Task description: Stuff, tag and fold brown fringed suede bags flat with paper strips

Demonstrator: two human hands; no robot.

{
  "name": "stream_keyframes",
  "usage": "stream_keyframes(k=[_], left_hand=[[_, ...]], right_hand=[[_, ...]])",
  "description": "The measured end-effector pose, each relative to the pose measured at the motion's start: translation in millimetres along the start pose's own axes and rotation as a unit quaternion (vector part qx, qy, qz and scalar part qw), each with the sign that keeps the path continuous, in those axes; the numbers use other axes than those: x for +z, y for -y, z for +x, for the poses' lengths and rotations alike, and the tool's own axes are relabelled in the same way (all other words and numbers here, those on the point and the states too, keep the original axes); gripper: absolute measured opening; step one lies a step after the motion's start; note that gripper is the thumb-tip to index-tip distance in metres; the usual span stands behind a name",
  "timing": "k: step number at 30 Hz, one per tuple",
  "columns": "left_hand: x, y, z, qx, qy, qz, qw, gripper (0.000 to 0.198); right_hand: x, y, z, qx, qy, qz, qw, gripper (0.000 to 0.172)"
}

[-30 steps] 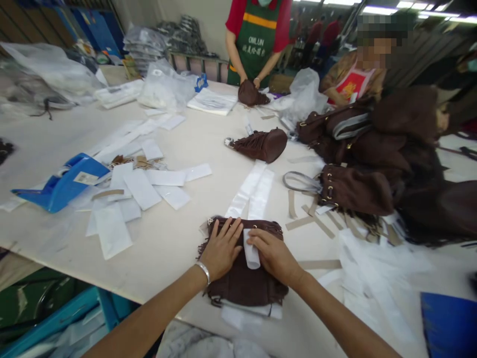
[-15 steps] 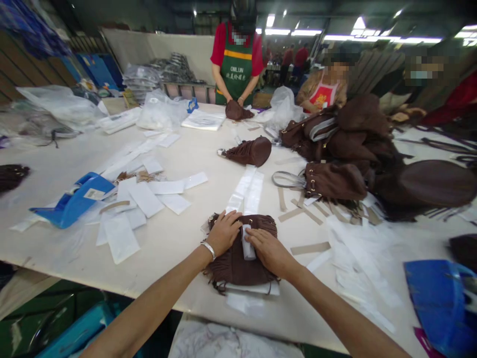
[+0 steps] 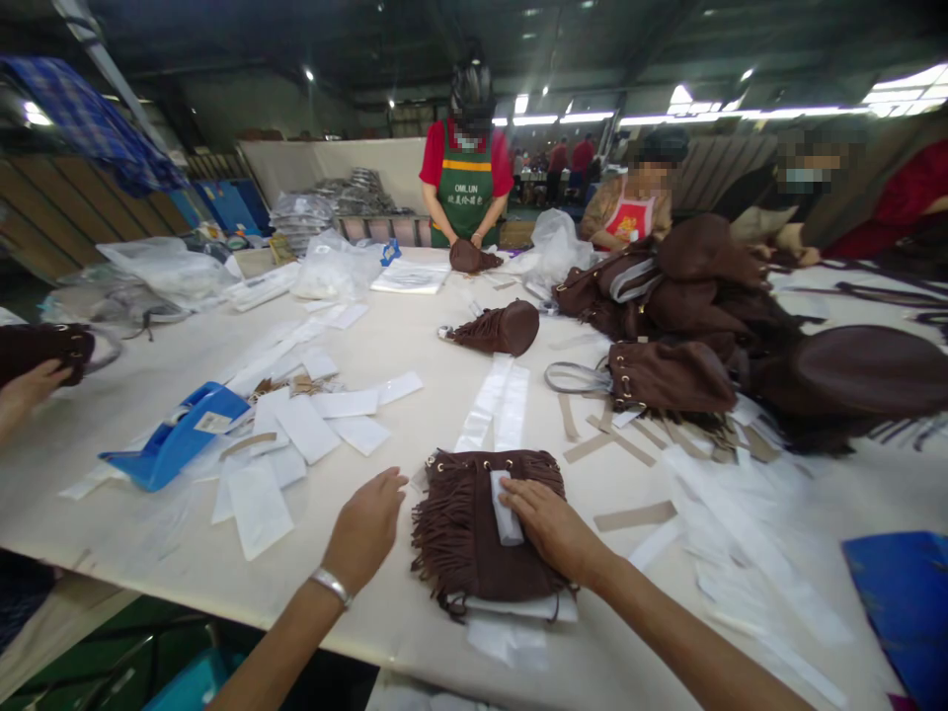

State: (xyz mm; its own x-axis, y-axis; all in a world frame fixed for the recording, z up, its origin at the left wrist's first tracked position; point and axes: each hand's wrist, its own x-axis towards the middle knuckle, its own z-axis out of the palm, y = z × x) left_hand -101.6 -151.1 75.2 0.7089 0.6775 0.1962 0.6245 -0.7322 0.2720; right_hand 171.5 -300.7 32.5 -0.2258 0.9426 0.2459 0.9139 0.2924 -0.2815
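Observation:
A brown fringed handbag (image 3: 463, 513) lies flat on the table before me, with metal eyelets along its top edge. A folded white wrap (image 3: 507, 509), perhaps plastic or paper, lies on its front. The outstretched fingers of my right hand (image 3: 552, 523) rest on the wrap and the bag's right side. To the left of the bag, my left hand (image 3: 368, 523) hangs above the table with loosely extended fingers and nothing visible in it. Under the bag, white sheeting sticks out at the lower edge. Two clear strips (image 3: 511, 410) reach away from its top.
A blue tape dispenser (image 3: 174, 434) and scattered white packets (image 3: 303, 427) are at left. Brown bags (image 3: 711, 286) pile up at right; another bag (image 3: 496, 328) lies ahead. A co-worker (image 3: 466, 178) stands opposite. At far left, another person's hand (image 3: 30, 390) holds a brown bag.
My left hand has lifted off the bag and moved left, uncovering the fringe. My right hand stays on the wrap. Another person's hand has appeared at far left. The view has tilted up.

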Motion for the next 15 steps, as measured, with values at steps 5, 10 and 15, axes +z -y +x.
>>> stream_keyframes(k=[5, 10, 15], left_hand=[[39.0, -56, 35, 0.25, 0.051, 0.001, 0.967, 0.048], [50.7, 10, 9, 0.158, 0.066, 0.102, 0.98, 0.052], [12.7, 16, -4, 0.055, 0.02, 0.063, 0.996, 0.03]], right_hand=[[3, 0, 0, -0.007, 0.002, -0.01, 1.0, 0.049], [6, -3, -2, -0.006, 0.0, -0.012, 1.0, 0.048], [5, -4, -3, -0.006, 0.002, 0.005, 1.0, 0.044]])
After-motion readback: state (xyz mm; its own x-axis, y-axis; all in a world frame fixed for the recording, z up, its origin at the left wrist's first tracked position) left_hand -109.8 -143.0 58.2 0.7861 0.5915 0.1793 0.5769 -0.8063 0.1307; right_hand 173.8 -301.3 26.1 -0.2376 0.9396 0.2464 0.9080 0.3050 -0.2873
